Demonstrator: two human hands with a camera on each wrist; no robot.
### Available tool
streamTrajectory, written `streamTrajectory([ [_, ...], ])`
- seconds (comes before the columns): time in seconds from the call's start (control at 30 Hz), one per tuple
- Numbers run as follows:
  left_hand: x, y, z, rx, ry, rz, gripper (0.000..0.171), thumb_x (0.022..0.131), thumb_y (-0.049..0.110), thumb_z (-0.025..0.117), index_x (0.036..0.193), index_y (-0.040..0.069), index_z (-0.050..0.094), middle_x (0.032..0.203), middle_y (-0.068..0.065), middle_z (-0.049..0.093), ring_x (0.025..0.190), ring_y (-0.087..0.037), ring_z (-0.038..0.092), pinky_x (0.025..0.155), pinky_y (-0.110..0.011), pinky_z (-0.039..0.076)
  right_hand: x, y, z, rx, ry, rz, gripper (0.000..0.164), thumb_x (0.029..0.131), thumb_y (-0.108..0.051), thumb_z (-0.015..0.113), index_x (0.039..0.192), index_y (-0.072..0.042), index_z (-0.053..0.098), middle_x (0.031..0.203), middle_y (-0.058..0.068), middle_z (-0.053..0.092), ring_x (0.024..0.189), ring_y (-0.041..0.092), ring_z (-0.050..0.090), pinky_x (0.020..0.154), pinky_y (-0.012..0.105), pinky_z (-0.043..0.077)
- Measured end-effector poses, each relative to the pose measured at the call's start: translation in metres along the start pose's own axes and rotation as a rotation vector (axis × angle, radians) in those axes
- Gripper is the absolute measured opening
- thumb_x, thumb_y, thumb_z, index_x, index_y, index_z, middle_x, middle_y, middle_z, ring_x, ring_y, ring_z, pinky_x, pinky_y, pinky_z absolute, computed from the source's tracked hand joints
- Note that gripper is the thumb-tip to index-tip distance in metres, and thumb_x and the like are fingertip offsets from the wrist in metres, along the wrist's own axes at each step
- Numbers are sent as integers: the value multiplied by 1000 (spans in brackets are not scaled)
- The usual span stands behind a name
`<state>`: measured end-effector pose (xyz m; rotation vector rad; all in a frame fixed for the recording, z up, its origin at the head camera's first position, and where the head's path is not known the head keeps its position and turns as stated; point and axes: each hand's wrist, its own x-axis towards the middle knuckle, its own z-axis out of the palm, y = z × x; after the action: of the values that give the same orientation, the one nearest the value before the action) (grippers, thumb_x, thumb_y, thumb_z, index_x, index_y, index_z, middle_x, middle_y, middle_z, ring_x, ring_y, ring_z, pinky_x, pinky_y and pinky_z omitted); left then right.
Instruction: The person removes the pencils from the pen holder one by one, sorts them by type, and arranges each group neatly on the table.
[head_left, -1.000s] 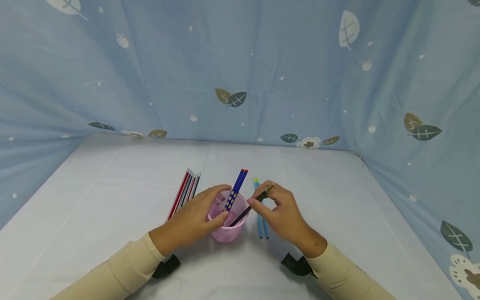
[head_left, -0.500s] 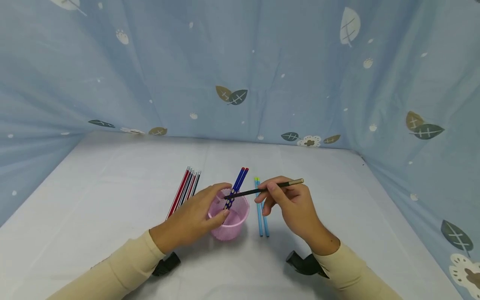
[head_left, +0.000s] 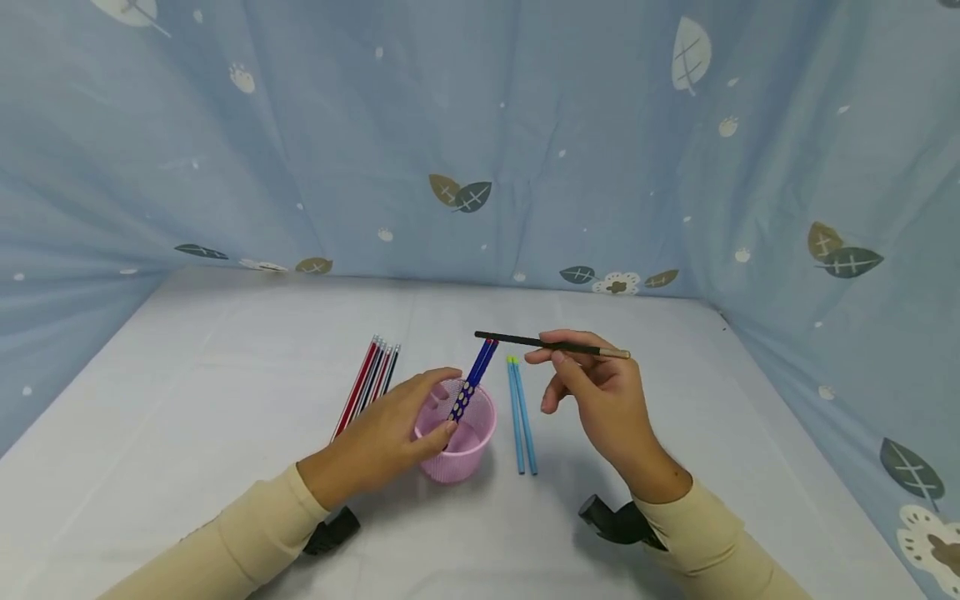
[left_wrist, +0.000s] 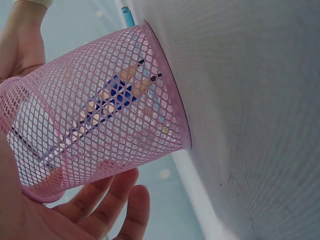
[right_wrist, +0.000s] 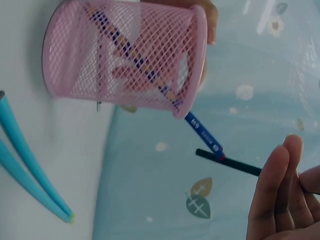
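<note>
A pink mesh pencil cup (head_left: pixel 456 468) stands upright on the table. My left hand (head_left: pixel 375 442) holds it from the left, its thumb and fingers curved round the rim; the left wrist view shows fingers below the mesh (left_wrist: pixel 110 100). Two dark-blue pencils (head_left: pixel 462 400) with pale spots and red tips lean in the cup. Up and to the right, my right hand (head_left: pixel 607 400) pinches a slim black pencil (head_left: pixel 517 339) with a gold end. It lies nearly level in the air, its dark tip at the blue pencils' tops in the head view; whether they touch I cannot tell.
Two light-blue pencils (head_left: pixel 522 425) lie on the white table (head_left: pixel 262 383) right of the cup. Several red and dark striped pencils (head_left: pixel 367 379) lie to the left, partly behind my left hand. A blue patterned curtain (head_left: pixel 337 125) hangs round the table.
My right hand has lifted the black pencil out of the cup, up and to the right, and the pencil has swung from steep to nearly level. My left hand stays at the cup.
</note>
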<state>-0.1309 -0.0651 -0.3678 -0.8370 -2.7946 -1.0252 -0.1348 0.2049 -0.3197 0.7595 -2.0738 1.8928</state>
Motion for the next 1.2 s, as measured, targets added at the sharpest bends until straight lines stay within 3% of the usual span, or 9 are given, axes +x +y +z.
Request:
streamTrajectory([
  [0.33,-1,-1,2,-8,3,-7,59,97,46,57,150,26,38,135,1,58,120,-19,57,96,-47,53,7,11,-9,-147,118,72,24,103,-13,55,122,1,63,92,-4,74,53,20,62,62,29,58],
  [0.43,-1,-1,1,-10,-5,-10,59,97,46,57,150,26,38,135,0,58,120,-20,57,95,-48,53,9,15,-12,-169,128,120,24,103,-15,56,121,-2,65,88,-2,72,54,21,62,61,30,58],
  [0.5,-1,0,1,-8,-2,-3,59,98,45,57,150,26,38,135,0,58,120,-19,57,96,-47,53,10,19,-13,-178,125,150,24,102,-17,57,120,-3,65,89,6,70,54,22,62,61,31,58],
  [0.77,0,0,1,-7,1,-1,60,97,45,58,150,25,39,134,-1,59,118,-20,59,94,-48,54,14,39,-16,-247,61,288,25,102,-25,58,113,-5,69,87,16,62,54,21,62,60,32,57],
  [0.9,0,-1,0,-20,1,3,59,97,45,58,150,26,38,134,1,58,120,-18,57,97,-47,52,15,46,-17,-262,10,309,26,103,-27,56,107,-3,67,83,22,59,54,22,62,58,32,56],
  [1.03,1,-1,0,-27,1,5,58,97,44,58,150,27,38,133,2,58,118,-17,58,97,-46,52,17,53,-18,-271,-54,362,28,104,-27,54,102,-1,63,74,16,56,52,22,59,56,35,53],
  [1.2,1,-1,0,-17,-1,5,59,97,45,57,150,26,38,129,1,60,114,-17,59,91,-46,54,18,63,-19,-315,-154,460,32,103,-28,56,100,4,61,75,14,56,51,21,58,54,36,53],
])
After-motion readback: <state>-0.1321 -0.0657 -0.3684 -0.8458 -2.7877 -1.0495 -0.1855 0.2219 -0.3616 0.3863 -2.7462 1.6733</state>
